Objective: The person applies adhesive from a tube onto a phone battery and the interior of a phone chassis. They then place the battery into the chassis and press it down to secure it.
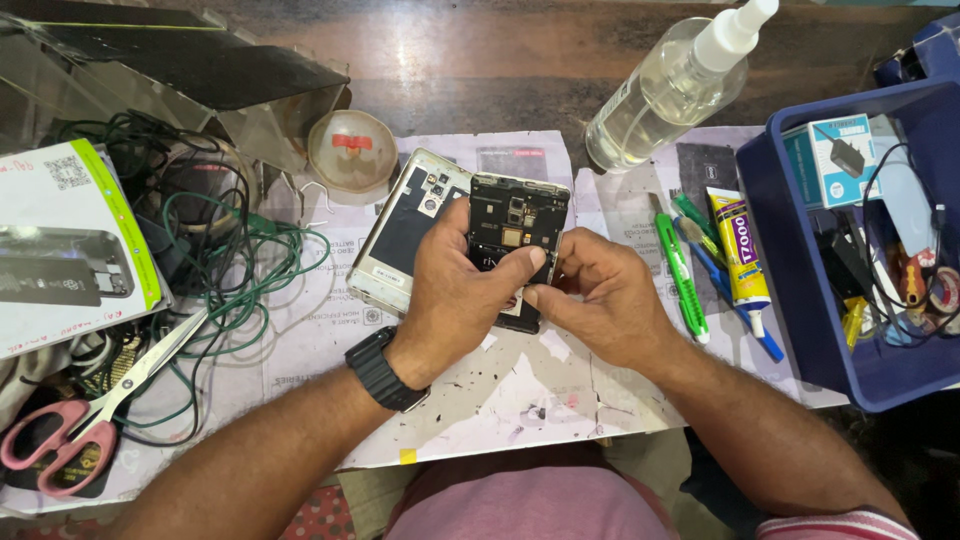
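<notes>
We hold an opened phone body (515, 225), its dark inner frame with camera module and gold contacts facing up, above the middle of the paper-covered bench (520, 390); our left hand (455, 290) wraps its left side with the thumb pressed across the lower part, closed firmly on it; our right hand (600, 295) meets it from the right, fingertips pinched at the lower right edge, so the two hands sit together on the one piece; we judge this to be the stage of working at something small along that lower edge, prising or seating a part, and the next move seems to call for a steady grip from the left while the right applies fine, careful pressure; the pale metal back cover (395, 235) lies flat just behind the body, partly under it; near our right lie a green utility knife (683, 275), a tube of adhesive (738, 250) and a blue-handled tool (735, 305), beside a blue plastic bin (790, 290); a clear spray bottle (665, 95) lies beyond; pink-handled scissors (95, 410) rest far left by tangled green wire (250, 260); what the right fingertips actually grip is hidden by the fingers; the body's lower end is covered by both hands; the bin's contents are too jumbled to name.
</notes>
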